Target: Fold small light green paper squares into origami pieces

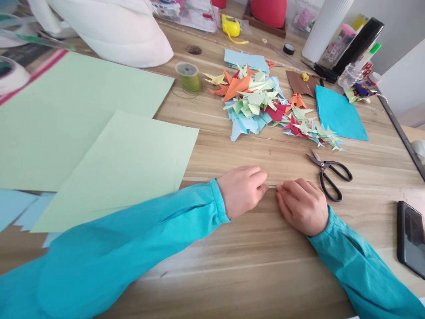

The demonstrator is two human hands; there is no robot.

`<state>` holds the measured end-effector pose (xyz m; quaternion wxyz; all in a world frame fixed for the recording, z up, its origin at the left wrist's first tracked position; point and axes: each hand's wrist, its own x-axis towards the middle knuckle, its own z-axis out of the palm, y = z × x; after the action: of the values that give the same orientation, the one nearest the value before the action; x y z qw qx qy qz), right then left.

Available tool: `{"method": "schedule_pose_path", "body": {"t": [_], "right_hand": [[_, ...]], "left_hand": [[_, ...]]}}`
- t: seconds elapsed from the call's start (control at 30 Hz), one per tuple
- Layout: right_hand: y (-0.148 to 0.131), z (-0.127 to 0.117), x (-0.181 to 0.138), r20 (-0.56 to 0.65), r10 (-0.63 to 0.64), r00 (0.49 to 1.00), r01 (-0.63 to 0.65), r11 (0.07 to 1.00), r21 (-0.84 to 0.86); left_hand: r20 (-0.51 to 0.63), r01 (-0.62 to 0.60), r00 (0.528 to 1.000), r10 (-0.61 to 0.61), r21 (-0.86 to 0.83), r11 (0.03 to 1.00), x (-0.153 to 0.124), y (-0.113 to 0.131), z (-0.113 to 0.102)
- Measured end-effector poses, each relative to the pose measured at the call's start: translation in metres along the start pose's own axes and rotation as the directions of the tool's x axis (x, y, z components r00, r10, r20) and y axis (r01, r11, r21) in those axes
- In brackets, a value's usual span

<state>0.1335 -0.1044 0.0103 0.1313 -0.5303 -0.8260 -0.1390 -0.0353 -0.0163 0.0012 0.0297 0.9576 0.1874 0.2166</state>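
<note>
My left hand (243, 191) and my right hand (303, 206) are close together above the wooden tabletop (212, 270), both with curled, pinching fingers. A thin pale strip (272, 186), perhaps folded paper, spans the small gap between my fingertips. Its ends are hidden in my fingers. Just right of my right hand lie black-handled scissors (328, 170), blades slightly apart. Beyond both hands spreads a heap of folded paper shapes (252, 99) in green, blue, orange and red. Large light green sheets (129, 155) lie left of my left hand, partly under my sleeve.
A spool of green thread (188, 76) stands beside the heap. Behind are a yellow tape measure (231, 26) and light blue paper (245, 60). To the right are a bright blue square (340, 113) and a phone (411, 237). A white padded object (113, 31) sits back left.
</note>
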Motion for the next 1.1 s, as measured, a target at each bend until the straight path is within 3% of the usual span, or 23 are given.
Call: {"method": "schedule_pose_path", "body": {"t": [0.2, 0.4, 0.53, 0.87, 1.1], "right_hand": [[-0.001, -0.001, -0.002, -0.031, 0.048, 0.998, -0.046, 0.997, 0.057], [-0.008, -0.001, 0.006, 0.046, 0.02, 0.999, -0.023, 0.999, 0.048], [-0.009, 0.001, 0.009, 0.047, 0.039, 0.998, -0.041, 0.999, 0.034], [-0.007, 0.001, 0.008, 0.047, 0.022, 0.999, -0.023, 1.0, 0.02], [-0.007, 0.001, 0.007, 0.051, 0.017, 0.999, -0.019, 0.999, 0.032]], "left_hand": [[0.004, -0.029, 1.0, 0.029, 0.003, 1.0, -0.001, 0.0, 0.0], [-0.004, -0.016, 1.0, 0.016, -0.007, 1.0, -0.002, 0.001, 0.002], [-0.016, -0.068, 0.998, 0.068, -0.003, 0.998, -0.004, -0.004, 0.001], [0.024, 0.075, 0.997, -0.071, -0.234, 0.969, -0.014, -0.013, 0.004], [-0.015, 0.014, 1.0, -0.02, -0.309, 0.951, -0.021, -0.021, 0.006]]}}
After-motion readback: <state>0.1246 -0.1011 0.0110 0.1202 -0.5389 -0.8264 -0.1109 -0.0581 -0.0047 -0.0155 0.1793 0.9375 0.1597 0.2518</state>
